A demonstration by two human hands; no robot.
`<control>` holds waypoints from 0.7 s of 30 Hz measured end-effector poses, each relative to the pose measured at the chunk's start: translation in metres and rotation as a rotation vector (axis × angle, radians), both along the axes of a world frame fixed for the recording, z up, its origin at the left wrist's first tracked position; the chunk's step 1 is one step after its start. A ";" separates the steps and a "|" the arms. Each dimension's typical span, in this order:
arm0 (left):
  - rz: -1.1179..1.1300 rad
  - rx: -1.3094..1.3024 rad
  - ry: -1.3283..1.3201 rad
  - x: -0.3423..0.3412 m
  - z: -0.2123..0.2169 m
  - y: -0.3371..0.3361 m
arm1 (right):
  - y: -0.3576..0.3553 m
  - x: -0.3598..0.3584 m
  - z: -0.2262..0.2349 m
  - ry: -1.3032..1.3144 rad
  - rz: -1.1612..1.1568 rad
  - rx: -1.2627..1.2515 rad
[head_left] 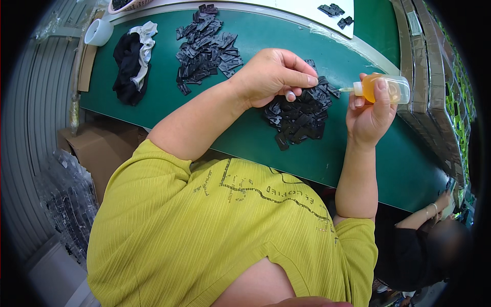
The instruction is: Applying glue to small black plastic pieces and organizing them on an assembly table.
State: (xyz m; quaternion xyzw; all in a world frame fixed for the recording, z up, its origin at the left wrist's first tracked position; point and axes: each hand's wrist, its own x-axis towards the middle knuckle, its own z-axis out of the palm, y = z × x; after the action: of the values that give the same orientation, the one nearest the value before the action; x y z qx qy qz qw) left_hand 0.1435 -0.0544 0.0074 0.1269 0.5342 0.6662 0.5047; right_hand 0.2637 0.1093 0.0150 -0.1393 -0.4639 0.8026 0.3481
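My left hand is bent over a heap of small black plastic parts on the green table, fingertips pinched on one of the parts. My right hand holds a small clear squeeze bottle of orange liquid sideways. The bottle's thin nozzle points left toward my left fingertips, a short gap away. A second, larger heap of black parts lies farther back on the table.
A black and white cloth bundle and a white tape roll lie at the table's far left. A white board holds a few black parts. Cardboard boxes stand below the table. Another person sits at right.
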 end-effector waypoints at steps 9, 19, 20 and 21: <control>-0.038 0.064 -0.044 0.006 0.004 0.001 | -0.010 0.002 0.000 0.042 -0.038 0.142; -0.108 -0.039 0.069 0.009 0.009 0.001 | -0.015 0.000 -0.006 0.119 -0.027 0.365; -0.100 -0.045 0.065 0.009 0.009 0.001 | -0.015 0.000 -0.006 0.118 -0.024 0.367; -0.099 -0.047 0.063 0.010 0.010 0.001 | -0.016 0.000 -0.006 0.109 -0.036 0.371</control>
State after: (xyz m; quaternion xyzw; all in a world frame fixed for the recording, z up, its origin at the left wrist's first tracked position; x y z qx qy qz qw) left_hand 0.1531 -0.0535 0.0173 0.1622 0.5583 0.6236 0.5227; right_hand 0.2634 0.0932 0.0085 -0.0373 -0.5817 0.7035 0.4066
